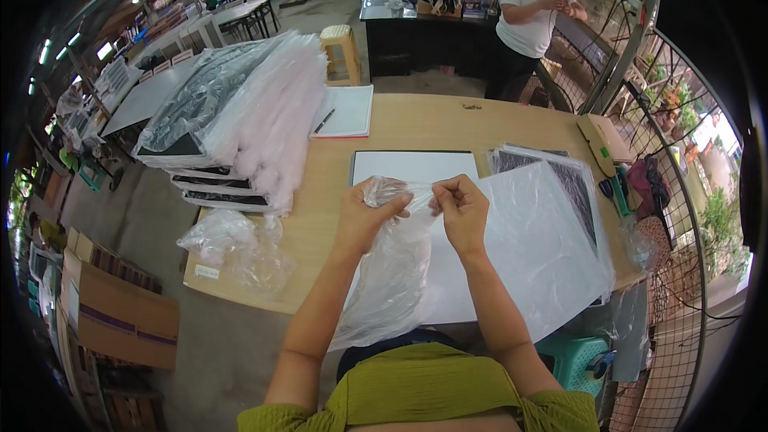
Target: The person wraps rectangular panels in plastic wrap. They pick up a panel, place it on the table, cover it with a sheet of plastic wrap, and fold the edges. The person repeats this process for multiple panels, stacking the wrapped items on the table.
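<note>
A clear plastic bag (394, 280) hangs between my hands over the near middle of the table, its lower end reaching toward my lap. My left hand (370, 214) is closed on its upper edge, thumb pressed across the film. Close beside it, my right hand (462, 210) pinches the other side of the same edge between thumb and fingers. Behind the hands lies a white board (412, 164) with a dark far edge, partly covered by the bag and my hands. To the right, large white sheets in clear film (548, 248) overlap dark sheets (572, 184).
A tall stack of plastic-wrapped dark panels (240, 104) stands on the table's left side. Crumpled plastic (236, 248) lies nearer me. A notepad (352, 110) with a pen (324, 121), scissors (606, 190) and a cardboard box (604, 142) rest farther off. Another person (528, 20) stands beyond.
</note>
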`<state>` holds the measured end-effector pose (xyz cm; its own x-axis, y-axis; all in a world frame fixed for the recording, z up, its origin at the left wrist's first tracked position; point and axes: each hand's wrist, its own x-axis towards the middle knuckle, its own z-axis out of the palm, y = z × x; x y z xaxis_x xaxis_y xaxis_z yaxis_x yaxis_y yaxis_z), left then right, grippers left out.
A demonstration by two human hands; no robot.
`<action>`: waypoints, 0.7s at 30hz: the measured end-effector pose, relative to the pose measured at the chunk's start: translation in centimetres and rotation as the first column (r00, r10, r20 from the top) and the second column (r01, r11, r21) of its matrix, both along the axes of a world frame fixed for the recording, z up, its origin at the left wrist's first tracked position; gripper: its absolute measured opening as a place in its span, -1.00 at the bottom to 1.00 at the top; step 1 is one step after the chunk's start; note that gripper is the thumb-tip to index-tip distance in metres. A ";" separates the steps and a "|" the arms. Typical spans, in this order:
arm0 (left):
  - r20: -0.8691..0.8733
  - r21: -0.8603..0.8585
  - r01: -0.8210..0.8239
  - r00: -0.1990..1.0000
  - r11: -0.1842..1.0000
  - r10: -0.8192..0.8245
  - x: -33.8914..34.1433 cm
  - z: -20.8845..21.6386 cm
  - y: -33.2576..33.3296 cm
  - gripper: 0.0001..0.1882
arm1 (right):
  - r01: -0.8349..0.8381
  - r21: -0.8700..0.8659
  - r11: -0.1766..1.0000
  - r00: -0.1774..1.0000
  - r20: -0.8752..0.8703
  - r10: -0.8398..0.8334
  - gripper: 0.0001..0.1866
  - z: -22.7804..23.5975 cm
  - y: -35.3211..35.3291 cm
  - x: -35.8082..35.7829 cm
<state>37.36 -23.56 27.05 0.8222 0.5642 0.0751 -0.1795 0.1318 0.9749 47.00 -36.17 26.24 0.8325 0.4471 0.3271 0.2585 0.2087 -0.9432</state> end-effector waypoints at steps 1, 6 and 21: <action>0.005 0.014 -0.005 1.000 1.000 0.005 0.1 -0.1 -0.1 -0.71 | 0.023 0.021 0.999 1.000 0.017 -0.024 -0.92 -0.1 0.1 -0.1; 0.010 0.090 -0.017 1.000 0.996 0.016 0.3 -0.1 -0.3 -0.72 | 0.150 0.060 0.987 0.988 0.039 -0.152 -0.93 -0.8 -0.6 0.0; -0.040 0.219 0.116 0.993 0.969 -0.110 0.3 -2.5 0.4 -0.80 | 0.371 -0.921 -0.122 0.906 0.388 -0.170 -0.46 -23.8 -21.7 9.5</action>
